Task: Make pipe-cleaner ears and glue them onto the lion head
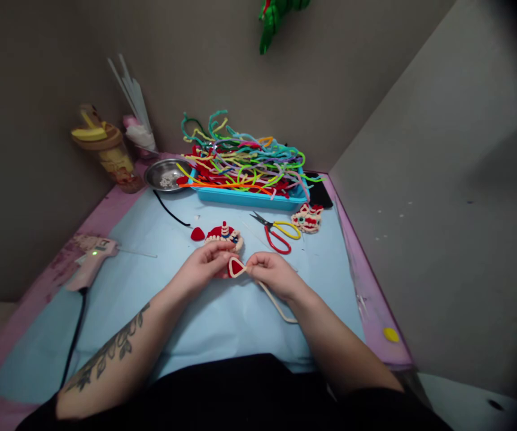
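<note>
My left hand pinches a small red triangular piece edged with cream pipe cleaner. At the triangle's right corner, the fingertips of my right hand are closed on the cream pipe cleaner, whose loose length trails below toward the right wrist. Just beyond my left fingers lies a red, cream and blue pipe-cleaner figure, partly hidden by the hand. Beside it rests a plain red rounded piece. Scissors with one red and one yellow handle lie spread behind my right hand.
A blue basket heaped with coloured pipe cleaners stands at the back. Nearby are a metal bowl, a tumbler and a red-and-cream figure. At left lies a corded pink glue gun. Walls enclose the table.
</note>
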The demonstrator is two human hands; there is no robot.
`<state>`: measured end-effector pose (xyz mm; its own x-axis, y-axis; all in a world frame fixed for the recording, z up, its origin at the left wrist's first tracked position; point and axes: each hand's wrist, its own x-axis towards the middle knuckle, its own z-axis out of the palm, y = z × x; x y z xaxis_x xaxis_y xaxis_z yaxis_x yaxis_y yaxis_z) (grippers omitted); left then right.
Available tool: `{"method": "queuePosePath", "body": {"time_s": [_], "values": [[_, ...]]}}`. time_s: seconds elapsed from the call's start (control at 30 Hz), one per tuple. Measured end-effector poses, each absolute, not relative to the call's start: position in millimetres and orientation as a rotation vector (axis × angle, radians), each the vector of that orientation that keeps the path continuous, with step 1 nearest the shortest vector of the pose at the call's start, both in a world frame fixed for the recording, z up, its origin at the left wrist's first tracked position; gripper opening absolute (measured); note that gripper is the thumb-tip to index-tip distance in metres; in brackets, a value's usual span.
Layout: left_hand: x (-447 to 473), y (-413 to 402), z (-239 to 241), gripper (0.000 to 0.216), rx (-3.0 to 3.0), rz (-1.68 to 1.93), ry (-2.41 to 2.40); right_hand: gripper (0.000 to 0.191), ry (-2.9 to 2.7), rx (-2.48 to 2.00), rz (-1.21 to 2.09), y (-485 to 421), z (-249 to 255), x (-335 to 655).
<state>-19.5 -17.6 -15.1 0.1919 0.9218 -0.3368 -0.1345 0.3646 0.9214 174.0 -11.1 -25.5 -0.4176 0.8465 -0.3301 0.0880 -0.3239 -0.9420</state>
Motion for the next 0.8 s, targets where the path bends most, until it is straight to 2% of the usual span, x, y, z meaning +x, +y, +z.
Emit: {"method": "queuePosePath", "body": {"time_s": [0.2,0.33,0.43,0.8], "values": [[-17,-23,-22,0.036,1.232,0.777,1.290,0.020,-1.318,-1.225,1.790,-6,-26,183],[-13,-27,-19,0.033,1.424,0.934,1.404,0.018,-1.331,-1.230,1.739,-6,-22,182],[-9,-28,-14,0.043,1.427,0.982,1.345,0.019,-1.397,-1.211,1.685,-8,-23,177],[-3,-25,-20,0.037,1.106,0.997,1.129,0.015,-1.511,-1.190,1.587,-14,-24,171]]}}
